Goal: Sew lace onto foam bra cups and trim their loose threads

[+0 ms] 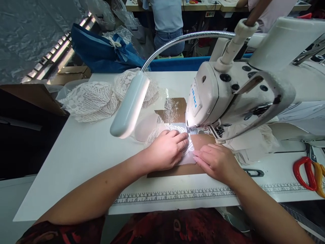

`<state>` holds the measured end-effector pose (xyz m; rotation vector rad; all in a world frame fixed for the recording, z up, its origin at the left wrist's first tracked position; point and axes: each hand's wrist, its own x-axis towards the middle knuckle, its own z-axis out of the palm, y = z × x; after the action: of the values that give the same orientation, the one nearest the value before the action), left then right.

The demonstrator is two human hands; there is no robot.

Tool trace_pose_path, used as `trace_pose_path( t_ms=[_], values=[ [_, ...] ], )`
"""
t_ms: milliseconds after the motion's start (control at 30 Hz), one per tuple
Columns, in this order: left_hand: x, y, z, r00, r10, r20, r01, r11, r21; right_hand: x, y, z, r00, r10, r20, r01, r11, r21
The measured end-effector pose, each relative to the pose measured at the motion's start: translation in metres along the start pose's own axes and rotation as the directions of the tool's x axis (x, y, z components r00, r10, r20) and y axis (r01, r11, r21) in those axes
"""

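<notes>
A piece of white lace fabric (189, 148) with a sheer pale layer lies under the needle area of a white sewing machine (203, 98). My left hand (169, 149) rests on the lace, its bent fingers close together and holding it down just left of the presser foot. At the fabric's right edge, my right hand (215, 161) has its thumb and fingers closed on the sheer border. The fingertips partly cover the cloth. More lace and a sheer rounded piece (146, 128) spread out beyond my left hand. The needle itself is hard to make out.
A lamp (130, 105) on a bendable neck hangs left of the machine. Lace bundles (88, 100) lie at the back left. Red-handled scissors (304, 173) and a dark thread snipper (254, 173) lie right, near a ruler strip (175, 197). A person (166, 20) sits beyond.
</notes>
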<state>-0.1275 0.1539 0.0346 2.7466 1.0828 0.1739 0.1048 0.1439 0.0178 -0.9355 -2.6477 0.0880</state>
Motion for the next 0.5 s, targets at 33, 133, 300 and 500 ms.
trace_pose_path(
  t_ms=[33,133,300,500],
  values=[
    [0.0005,-0.001,0.0,1.0,0.002,0.004,-0.002,1.0,-0.005,0.0004,-0.0003,0.0002,1.0,0.002,-0.004,-0.002,1.0,-0.003],
    [0.002,-0.0047,0.0003,1.0,0.008,-0.004,-0.008,1.0,-0.001,0.0024,-0.0015,0.0011,1.0,0.006,-0.015,-0.006,1.0,-0.019],
    [0.0026,-0.0093,0.0027,0.999,0.021,-0.036,-0.019,0.998,0.056,0.0044,-0.0022,0.0041,1.0,0.008,-0.01,-0.009,0.997,-0.081],
    [0.0012,-0.0096,0.0054,0.999,0.043,-0.024,-0.04,0.992,0.119,0.0036,-0.0018,0.0061,1.0,0.019,-0.015,-0.02,0.994,-0.103]
  ],
)
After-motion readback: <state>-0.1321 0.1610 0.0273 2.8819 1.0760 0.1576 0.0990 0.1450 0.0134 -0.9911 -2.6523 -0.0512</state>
